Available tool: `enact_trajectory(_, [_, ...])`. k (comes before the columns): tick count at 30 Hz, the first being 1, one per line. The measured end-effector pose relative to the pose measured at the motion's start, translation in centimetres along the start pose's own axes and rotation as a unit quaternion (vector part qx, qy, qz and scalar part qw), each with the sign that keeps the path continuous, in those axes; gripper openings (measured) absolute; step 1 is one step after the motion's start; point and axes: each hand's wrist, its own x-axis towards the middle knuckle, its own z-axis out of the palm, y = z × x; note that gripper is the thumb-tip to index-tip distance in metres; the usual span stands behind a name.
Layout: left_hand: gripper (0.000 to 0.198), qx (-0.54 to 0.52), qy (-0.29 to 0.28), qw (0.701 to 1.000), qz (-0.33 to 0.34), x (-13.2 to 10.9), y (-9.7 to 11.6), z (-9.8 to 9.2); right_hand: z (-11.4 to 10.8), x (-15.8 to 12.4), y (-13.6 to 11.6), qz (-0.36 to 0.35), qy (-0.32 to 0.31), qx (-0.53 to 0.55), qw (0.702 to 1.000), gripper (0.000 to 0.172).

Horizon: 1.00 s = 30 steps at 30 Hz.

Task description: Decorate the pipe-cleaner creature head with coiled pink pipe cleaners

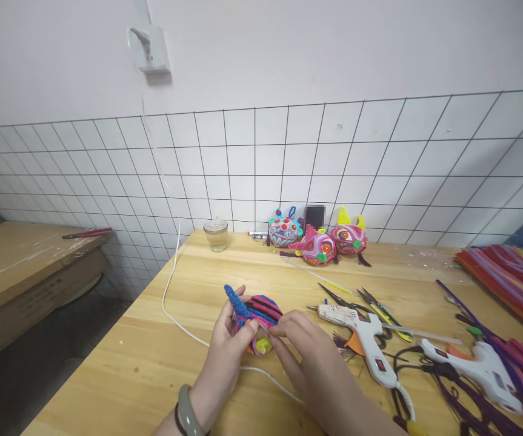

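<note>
My left hand [230,339] wraps round a small striped fuzzy craft figure [263,307] in pink, black, blue and orange, low in the middle of the head view. A blue fuzzy horn [234,299] sticks up at its left, and a yellow knob [263,346] shows on its lower side. At the figure's right edge, my right hand [306,348] has thumb and forefinger pinched together. What lies between those fingertips is too small to make out. Part of the figure is hidden by my left thumb and fingers.
Three finished-looking fuzzy figures [318,247] stand by the tiled wall, right of a glass jar [216,236]. To the right lie two glue guns [365,339], scissors [340,298] and bundles of coloured fuzzy stems [506,290]. A white cord [170,297] crosses the wooden table [152,363].
</note>
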Motion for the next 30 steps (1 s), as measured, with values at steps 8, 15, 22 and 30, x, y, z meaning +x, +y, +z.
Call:
enact_trajectory(8, [0.033, -0.052, 0.025, 0.998, -0.019, 0.2, 0.7, 0.2, 0.1, -0.1, 0.1, -0.024, -0.003, -0.029, 0.999, 0.022])
enact_trajectory(15, [0.052, -0.077, 0.014, 0.996, -0.040, 0.1, 0.7, 0.3, -0.1, 0.1, -0.2, -0.016, -0.020, 0.022, 0.999, 0.030])
enact_trajectory(22, [0.054, -0.057, 0.022, 0.998, -0.024, 0.0, 0.7, 0.6, -0.4, 0.3, -0.4, -0.015, -0.043, 0.022, 0.999, 0.036])
enact_trajectory(30, [0.058, -0.041, 0.030, 0.999, -0.020, 0.1, 0.6, 0.5, -1.2, 0.7, -0.8, 0.008, -0.090, -0.016, 0.996, 0.039])
